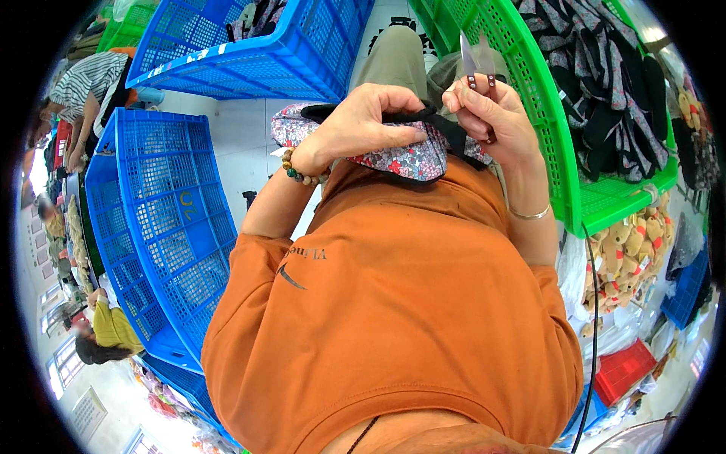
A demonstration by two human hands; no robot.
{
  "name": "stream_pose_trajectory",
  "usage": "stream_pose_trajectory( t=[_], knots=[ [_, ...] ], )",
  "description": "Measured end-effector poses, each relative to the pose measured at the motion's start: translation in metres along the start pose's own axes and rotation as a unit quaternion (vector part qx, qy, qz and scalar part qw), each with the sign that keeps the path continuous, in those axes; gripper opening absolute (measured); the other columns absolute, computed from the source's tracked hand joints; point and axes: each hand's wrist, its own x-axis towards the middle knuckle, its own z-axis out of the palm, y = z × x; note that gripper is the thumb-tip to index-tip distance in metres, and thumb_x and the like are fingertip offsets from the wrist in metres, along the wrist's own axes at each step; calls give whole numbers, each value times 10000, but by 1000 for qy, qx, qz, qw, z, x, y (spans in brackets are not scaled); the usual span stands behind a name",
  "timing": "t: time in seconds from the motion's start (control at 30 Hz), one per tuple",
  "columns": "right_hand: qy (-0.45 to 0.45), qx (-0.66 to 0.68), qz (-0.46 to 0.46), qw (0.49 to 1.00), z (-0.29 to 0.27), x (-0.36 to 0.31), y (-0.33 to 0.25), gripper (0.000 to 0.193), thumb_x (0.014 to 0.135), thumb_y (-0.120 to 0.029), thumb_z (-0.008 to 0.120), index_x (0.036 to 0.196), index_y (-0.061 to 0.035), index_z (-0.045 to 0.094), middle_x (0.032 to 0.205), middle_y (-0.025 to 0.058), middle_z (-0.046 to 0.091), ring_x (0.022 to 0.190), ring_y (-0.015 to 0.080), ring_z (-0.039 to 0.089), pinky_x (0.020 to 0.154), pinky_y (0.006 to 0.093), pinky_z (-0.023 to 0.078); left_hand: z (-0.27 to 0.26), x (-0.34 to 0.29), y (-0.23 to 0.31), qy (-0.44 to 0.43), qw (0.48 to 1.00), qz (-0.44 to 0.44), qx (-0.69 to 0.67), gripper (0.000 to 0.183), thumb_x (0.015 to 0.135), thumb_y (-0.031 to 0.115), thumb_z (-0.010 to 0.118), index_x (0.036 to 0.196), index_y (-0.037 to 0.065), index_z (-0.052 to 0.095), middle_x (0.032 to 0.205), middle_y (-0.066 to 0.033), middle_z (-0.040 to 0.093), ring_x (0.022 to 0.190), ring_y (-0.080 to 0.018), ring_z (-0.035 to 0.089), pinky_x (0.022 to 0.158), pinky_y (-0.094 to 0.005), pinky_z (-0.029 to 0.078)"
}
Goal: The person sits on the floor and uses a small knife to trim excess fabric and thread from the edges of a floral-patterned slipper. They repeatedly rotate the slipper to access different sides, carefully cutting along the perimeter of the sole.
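My left hand is closed on a floral cloth piece with black edging, which lies across my lap. The thumb presses its black edge while the fingers go out of sight behind it. Just to the right, my right hand grips a pair of thread snips in its palm. Their pointed blades stand upward and apart, above dark riveted handles. Thumb and forefinger of that hand pinch together beside the black strip of the cloth piece; whether they hold a thread is too small to tell.
A green basket at my right holds many floral and black cloth pieces. Blue baskets stand ahead and at my left. Tan plush toys are heaped at the right. Other people are at the far left.
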Motion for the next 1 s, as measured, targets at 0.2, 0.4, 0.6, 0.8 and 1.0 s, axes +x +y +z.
stream_pose_trajectory(
  t=[0.2,0.4,0.6,0.8,1.0],
  knots=[
    [-7,-92,-85,992,6,-5,-3,142,900,-136,580,834,-11,576,814,35,583,568,37,452,459,157,312,11,-4,25,76,980,76,170,402,763,73,681,1130,48,520,782,-105,628,671,-106,574,633,-235,467],
    [29,-182,-162,969,17,-9,-19,107,877,-90,611,846,7,580,785,28,581,612,57,499,536,178,401,-16,33,40,4,889,256,379,208,724,67,658,925,114,673,753,-72,610,667,-267,603,576,-334,476],
    [136,-197,-258,936,9,-1,-38,103,872,-83,614,838,13,609,784,28,609,627,66,523,572,188,432,-26,98,68,-70,845,370,379,305,712,-76,574,976,57,651,726,-79,568,642,-199,585,564,-279,463],
    [205,-170,-209,941,-22,5,-17,85,872,-73,614,843,4,592,721,18,584,613,71,529,561,194,440,-18,132,0,-180,927,249,215,219,762,-20,563,949,49,654,784,-62,618,693,-175,579,624,-274,465],
    [217,-203,-163,941,-47,12,2,129,868,-111,632,809,-11,576,654,-25,533,566,32,469,503,177,388,-8,138,-39,-232,961,90,118,141,819,-13,544,876,-15,673,878,-47,660,864,-126,592,794,-251,460]
  ],
)
